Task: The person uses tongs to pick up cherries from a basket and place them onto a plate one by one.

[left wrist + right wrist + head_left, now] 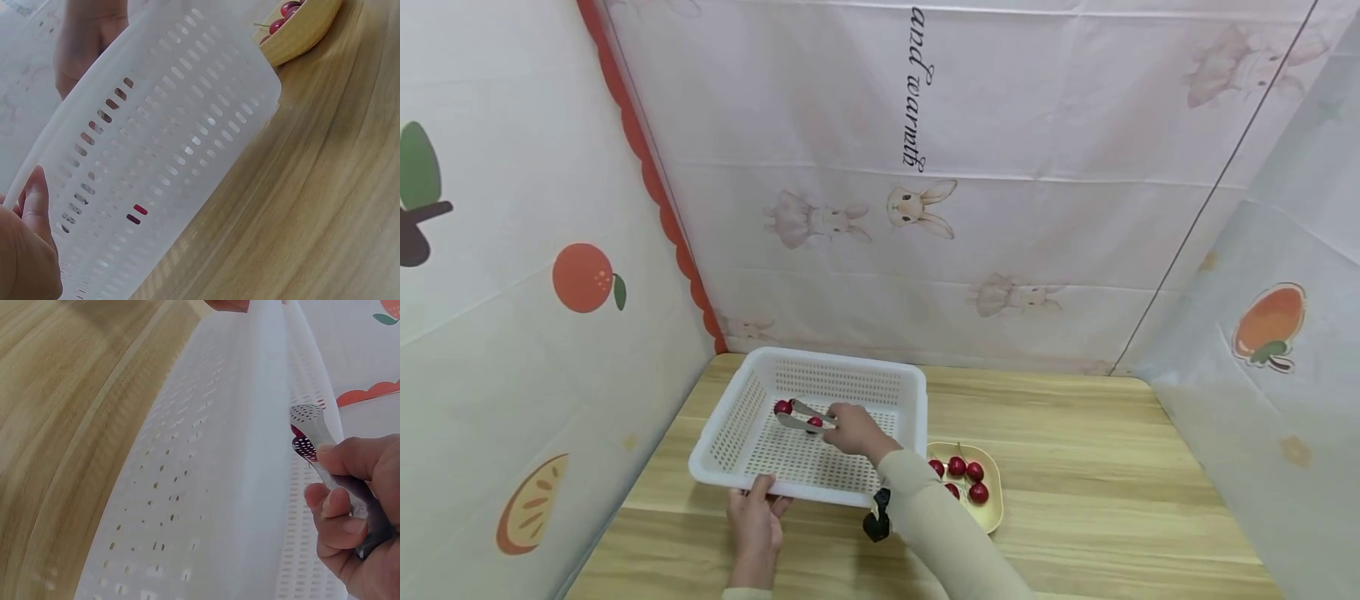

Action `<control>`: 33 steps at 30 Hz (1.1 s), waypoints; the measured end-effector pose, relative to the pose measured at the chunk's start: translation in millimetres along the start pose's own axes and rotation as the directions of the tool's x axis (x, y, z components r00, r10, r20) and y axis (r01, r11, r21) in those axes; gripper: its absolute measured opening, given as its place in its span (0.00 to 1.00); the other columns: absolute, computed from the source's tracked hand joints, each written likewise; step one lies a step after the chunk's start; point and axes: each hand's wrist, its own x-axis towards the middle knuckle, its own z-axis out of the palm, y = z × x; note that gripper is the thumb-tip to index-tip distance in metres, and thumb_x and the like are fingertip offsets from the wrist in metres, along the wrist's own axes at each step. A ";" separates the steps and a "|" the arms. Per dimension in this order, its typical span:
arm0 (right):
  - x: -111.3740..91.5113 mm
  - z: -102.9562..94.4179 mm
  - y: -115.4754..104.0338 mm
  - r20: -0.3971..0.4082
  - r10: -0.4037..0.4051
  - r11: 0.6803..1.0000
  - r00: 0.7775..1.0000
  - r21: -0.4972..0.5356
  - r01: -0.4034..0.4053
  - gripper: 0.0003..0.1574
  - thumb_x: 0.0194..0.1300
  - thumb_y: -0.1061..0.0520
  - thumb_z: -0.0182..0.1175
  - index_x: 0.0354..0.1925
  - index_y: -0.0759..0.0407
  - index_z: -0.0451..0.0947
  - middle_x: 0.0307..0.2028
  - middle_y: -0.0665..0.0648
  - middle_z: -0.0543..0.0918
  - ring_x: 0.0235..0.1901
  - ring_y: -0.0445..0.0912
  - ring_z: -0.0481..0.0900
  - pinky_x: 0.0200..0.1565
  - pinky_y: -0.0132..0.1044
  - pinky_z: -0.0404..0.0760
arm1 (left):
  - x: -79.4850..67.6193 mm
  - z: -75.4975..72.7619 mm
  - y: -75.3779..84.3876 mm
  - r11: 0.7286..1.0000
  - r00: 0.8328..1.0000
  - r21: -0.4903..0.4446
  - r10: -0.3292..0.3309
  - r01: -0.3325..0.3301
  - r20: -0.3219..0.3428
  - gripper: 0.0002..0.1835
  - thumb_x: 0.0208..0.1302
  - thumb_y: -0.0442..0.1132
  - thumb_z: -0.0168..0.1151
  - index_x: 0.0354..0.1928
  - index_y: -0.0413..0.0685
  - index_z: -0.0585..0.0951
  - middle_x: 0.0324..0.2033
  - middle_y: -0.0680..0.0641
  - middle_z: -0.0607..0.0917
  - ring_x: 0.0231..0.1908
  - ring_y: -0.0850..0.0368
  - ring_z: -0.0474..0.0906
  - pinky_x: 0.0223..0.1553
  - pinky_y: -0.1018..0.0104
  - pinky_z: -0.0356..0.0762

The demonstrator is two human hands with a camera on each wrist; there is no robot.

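My left hand (756,521) grips the near rim of a white perforated plastic basket (808,493), thumb over the edge. My right hand (855,432) reaches over the basket and holds small metal tongs (307,413) with perforated heads. A cherry (783,407) is close to the tong tips. Another cherry (815,424) shows between the tong arms. In the right wrist view, red shows by the tong heads, but the basket rim partly hides it; I cannot tell whether the tongs pinch a cherry.
Right of the basket, a pale yellow dish (995,510) holds several cherries (977,492), partly hidden by my right sleeve (936,517). A black bow-like item (877,518) is by the right cuff. The wood-grain table (1075,467) meets printed sheets at the back and sides.
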 end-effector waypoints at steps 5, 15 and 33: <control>-7.2 -2.8 1.7 0.006 0.006 1.000 1.000 0.007 -0.006 0.17 0.59 0.58 0.62 0.46 0.64 0.76 0.31 0.53 0.80 0.23 0.42 0.71 0.23 0.32 0.73 | -3.8 0.7 2.0 1.000 1.000 -0.019 -0.006 0.006 0.003 0.24 0.62 0.23 0.45 0.57 0.53 0.65 0.37 0.54 0.83 0.37 0.54 0.82 0.41 0.54 0.79; -22.7 -16.2 5.0 0.004 0.016 0.999 1.000 0.033 -0.016 0.14 0.58 0.58 0.63 0.43 0.62 0.77 0.29 0.50 0.79 0.24 0.40 0.72 0.24 0.30 0.75 | -5.1 -3.9 1.9 0.998 1.000 -0.055 -0.012 0.012 0.002 0.25 0.61 0.22 0.44 0.58 0.52 0.65 0.36 0.53 0.84 0.35 0.54 0.83 0.39 0.55 0.79; -53.6 -32.8 11.9 -0.040 -0.042 0.996 0.998 0.083 0.046 0.16 0.59 0.60 0.62 0.45 0.65 0.76 0.20 0.49 0.73 0.16 0.39 0.64 0.15 0.29 0.66 | -12.5 -8.2 4.5 0.999 0.999 -0.021 -0.044 0.043 -0.020 0.26 0.62 0.23 0.44 0.60 0.53 0.64 0.36 0.55 0.84 0.37 0.54 0.83 0.40 0.56 0.80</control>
